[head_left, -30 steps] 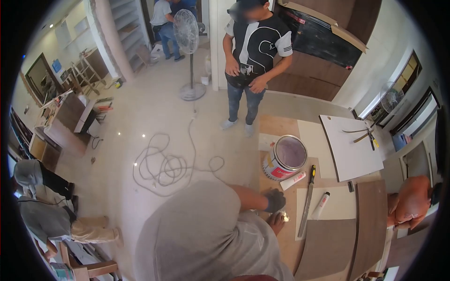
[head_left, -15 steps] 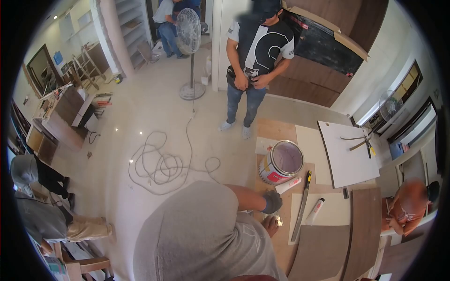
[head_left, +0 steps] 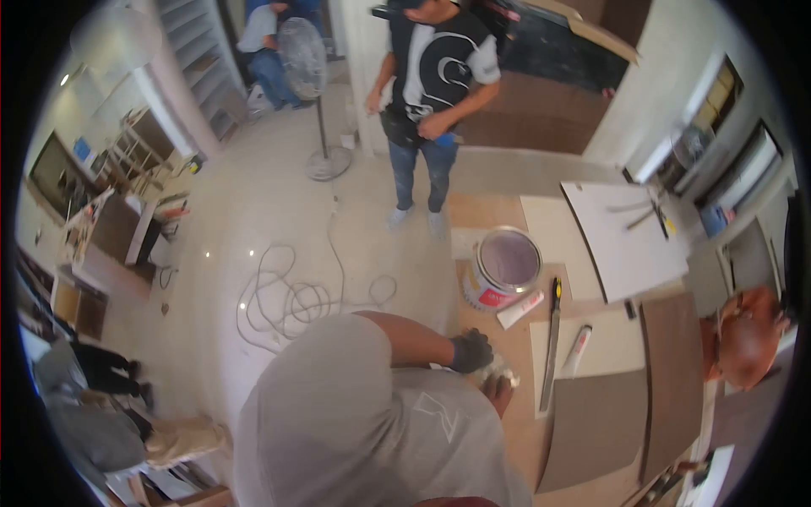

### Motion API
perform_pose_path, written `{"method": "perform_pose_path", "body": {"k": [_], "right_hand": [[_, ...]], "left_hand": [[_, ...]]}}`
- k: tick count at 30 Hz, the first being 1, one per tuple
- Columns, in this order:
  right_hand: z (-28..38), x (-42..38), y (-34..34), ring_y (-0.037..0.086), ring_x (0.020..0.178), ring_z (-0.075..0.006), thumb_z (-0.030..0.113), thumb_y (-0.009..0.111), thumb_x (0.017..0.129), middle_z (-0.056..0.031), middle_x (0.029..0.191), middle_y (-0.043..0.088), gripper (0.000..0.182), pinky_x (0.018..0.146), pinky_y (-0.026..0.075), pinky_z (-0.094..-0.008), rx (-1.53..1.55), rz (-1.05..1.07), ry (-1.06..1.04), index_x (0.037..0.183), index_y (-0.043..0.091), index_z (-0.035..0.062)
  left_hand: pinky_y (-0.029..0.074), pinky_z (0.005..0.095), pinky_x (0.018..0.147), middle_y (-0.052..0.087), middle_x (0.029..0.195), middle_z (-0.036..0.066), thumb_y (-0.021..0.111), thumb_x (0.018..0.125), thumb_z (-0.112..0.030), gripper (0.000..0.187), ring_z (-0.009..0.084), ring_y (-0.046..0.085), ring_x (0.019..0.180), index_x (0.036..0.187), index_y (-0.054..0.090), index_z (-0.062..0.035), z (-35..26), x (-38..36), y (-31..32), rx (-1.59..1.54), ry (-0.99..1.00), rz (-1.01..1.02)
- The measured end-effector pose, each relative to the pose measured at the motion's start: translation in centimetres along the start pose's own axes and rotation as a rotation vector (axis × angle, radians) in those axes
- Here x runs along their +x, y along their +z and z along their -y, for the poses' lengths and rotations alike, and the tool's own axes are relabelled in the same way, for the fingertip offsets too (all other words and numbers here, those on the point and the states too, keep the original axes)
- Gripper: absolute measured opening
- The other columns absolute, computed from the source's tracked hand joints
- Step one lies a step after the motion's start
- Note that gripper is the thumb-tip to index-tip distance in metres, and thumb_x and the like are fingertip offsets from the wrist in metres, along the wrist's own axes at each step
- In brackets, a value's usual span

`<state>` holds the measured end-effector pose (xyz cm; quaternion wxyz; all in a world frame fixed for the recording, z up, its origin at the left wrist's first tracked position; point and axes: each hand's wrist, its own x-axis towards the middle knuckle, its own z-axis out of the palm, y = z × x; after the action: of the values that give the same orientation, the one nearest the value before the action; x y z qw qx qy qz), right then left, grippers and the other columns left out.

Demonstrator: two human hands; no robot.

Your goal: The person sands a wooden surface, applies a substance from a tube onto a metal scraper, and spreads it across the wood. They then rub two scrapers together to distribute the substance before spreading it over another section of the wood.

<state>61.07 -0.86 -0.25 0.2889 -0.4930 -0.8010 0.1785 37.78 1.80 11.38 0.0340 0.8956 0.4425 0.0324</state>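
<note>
My left hand (head_left: pixel 473 350), in a dark grey glove, is closed over the near edge of the worktable (head_left: pixel 524 338). Whatever its fingers grip is too small to make out. Just below it, my bare right hand (head_left: pixel 498 392) has curled fingers at a shiny, whitish, crumpled-looking item (head_left: pixel 497 369) between the two hands. An open can (head_left: pixel 490 294) of pale purple paste stands past the left hand. Beside the can lies a white tube (head_left: pixel 520 310). Further right are a long flat file (head_left: pixel 550 359) with a black and yellow handle and a second white tube (head_left: pixel 578 351) with a dark cap.
Brown boards (head_left: pixel 596 431) and a white panel (head_left: pixel 621 237) with tools lie on the table. A person (head_left: pixel 435 93) stands beyond it, another in orange (head_left: pixel 743 338) at right. A cable (head_left: pixel 304 304) lies coiled on the floor near a standing fan (head_left: pixel 328 163).
My view has shifted slightly. My gloved left hand has moved a little left, and both hands stay close together. The standing person's hands have parted at the waist.
</note>
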Motion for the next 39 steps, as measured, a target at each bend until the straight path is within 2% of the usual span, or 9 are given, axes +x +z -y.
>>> {"method": "perform_pose_path", "body": {"k": [1,6,10,16,19,25,32,35,39], "right_hand": [[-0.9,-1.3,-0.4,0.052,0.121,-0.0468,0.024,0.063,0.090,-0.0278,0.128,0.058,0.045,0.095,0.041,-0.0630,-0.304,-0.038,-0.377,0.127,0.059,-0.0009],[4.1,-1.9,-3.7,0.040,0.138,-0.0438,0.020,0.060,0.090,-0.0250,0.143,0.047,0.048,0.115,0.028,-0.0600,-0.173,0.140,-0.050,0.133,0.055,-0.0003],[5.1,-1.4,-4.2,0.043,0.135,-0.0431,0.016,0.062,0.088,-0.0241,0.141,0.049,0.045,0.114,0.031,-0.0606,-0.196,0.020,-0.045,0.129,0.057,-0.0006],[4.2,-1.9,-3.1,0.045,0.133,-0.0425,0.015,0.064,0.087,-0.0223,0.136,0.053,0.042,0.113,0.032,-0.0615,-0.206,-0.023,-0.039,0.125,0.059,-0.0014],[3.6,-1.9,-2.7,0.046,0.132,-0.0428,0.016,0.065,0.087,-0.0222,0.136,0.053,0.042,0.113,0.032,-0.0620,-0.208,-0.021,-0.051,0.125,0.059,-0.0008],[4.0,-1.6,-3.1,0.045,0.132,-0.0449,0.014,0.065,0.087,-0.0235,0.135,0.051,0.042,0.112,0.032,-0.0621,-0.173,-0.006,-0.014,0.127,0.060,0.0019],[3.5,-3.5,-3.5,0.048,0.130,-0.0430,0.014,0.062,0.090,-0.0235,0.132,0.055,0.041,0.110,0.037,-0.0570,-0.226,0.148,0.014,0.130,0.059,0.0038],[0.8,-4.6,-1.8,0.048,0.131,-0.0415,0.022,0.054,0.095,-0.0189,0.138,0.055,0.041,0.107,0.035,-0.0636,-0.264,0.075,-0.078,0.132,0.059,0.0051],[-0.4,-4.2,-1.9,0.048,0.131,-0.0404,0.022,0.052,0.095,-0.0178,0.140,0.055,0.042,0.107,0.034,-0.0642,-0.246,0.142,-0.102,0.133,0.059,0.0061]], "left_hand": [[0.051,0.0478,0.065,0.071,0.082,0.007,0.059,0.086,-0.022,0.014,0.0284,0.070,0.080,0.086,0.071,-0.0151,0.1,-0.6,0.5,-0.005,-0.031,-0.043],[0.049,0.0477,0.073,0.067,0.090,0.008,0.059,0.085,-0.018,0.012,0.0278,0.067,0.085,0.095,0.065,-0.0162,-0.2,-1.0,0.0,-0.087,-0.015,-0.037],[0.045,0.0478,0.075,0.065,0.100,0.004,0.062,0.085,-0.023,0.022,0.0267,0.063,0.092,0.107,0.063,-0.0175,-1.5,-1.5,-1.3,-0.043,0.033,0.056],[0.045,0.0480,0.074,0.065,0.099,0.004,0.061,0.087,-0.028,0.022,0.0264,0.063,0.090,0.106,0.063,-0.0183,-2.6,-0.7,-1.3,0.013,0.087,0.162],[0.045,0.0479,0.072,0.065,0.097,0.004,0.061,0.086,-0.029,0.023,0.0262,0.064,0.088,0.107,0.064,-0.0182,-2.3,-0.4,-0.6,-0.020,0.142,0.031],[0.046,0.0489,0.067,0.067,0.097,0.004,0.062,0.086,-0.032,0.023,0.0259,0.066,0.087,0.104,0.067,-0.0188,-2.5,-1.1,0.9,0.016,0.105,0.044],[0.048,0.0480,0.058,0.068,0.076,0.010,0.062,0.081,-0.025,0.014,0.0285,0.067,0.070,0.081,0.072,-0.0147,-3.3,-0.9,2.7,-0.040,-0.040,-0.086],[0.045,0.0481,0.058,0.069,0.077,0.008,0.064,0.077,-0.025,0.012,0.0261,0.066,0.071,0.078,0.072,-0.0156,-4.4,1.5,2.8,0.062,-0.029,-0.211],[0.047,0.0475,0.064,0.071,0.082,0.006,0.064,0.079,-0.025,0.013,0.0264,0.067,0.079,0.082,0.072,-0.0159,-4.2,0.5,2.5,-0.024,0.007,-0.057]]}}
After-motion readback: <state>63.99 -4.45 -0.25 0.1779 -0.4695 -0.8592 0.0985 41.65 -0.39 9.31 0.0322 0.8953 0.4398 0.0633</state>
